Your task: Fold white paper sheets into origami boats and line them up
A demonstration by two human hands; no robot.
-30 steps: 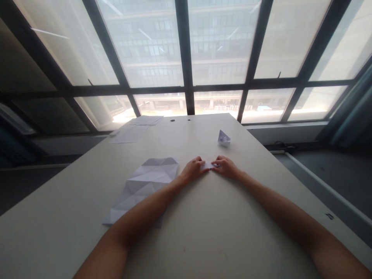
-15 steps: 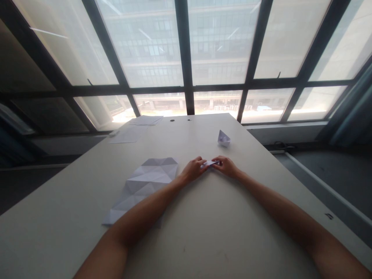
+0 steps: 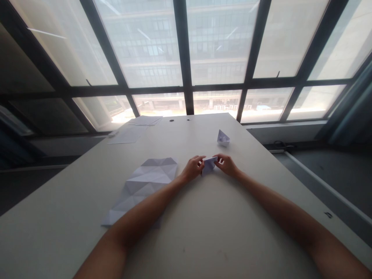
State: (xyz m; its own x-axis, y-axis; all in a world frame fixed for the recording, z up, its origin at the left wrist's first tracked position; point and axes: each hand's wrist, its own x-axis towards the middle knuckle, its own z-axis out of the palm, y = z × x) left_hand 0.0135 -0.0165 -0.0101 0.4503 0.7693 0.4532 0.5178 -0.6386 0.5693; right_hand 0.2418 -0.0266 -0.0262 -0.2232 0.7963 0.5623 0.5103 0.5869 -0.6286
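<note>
My left hand and my right hand meet near the middle of the pale table. Between them they pinch a small folded piece of white paper, which is lifted off the table and stands on edge. The left fingers grip its left corner and the right fingers grip its right top corner. A finished white paper boat stands upright on the table just beyond my right hand.
A large creased white sheet lies flat to the left of my left arm. Several flat paper sheets lie at the far left corner of the table. Dark-framed windows fill the wall behind; the table edge drops off at right.
The small folded paper lay pressed flat under both hands; both hands have now raised it off the table and tipped it up on edge.
</note>
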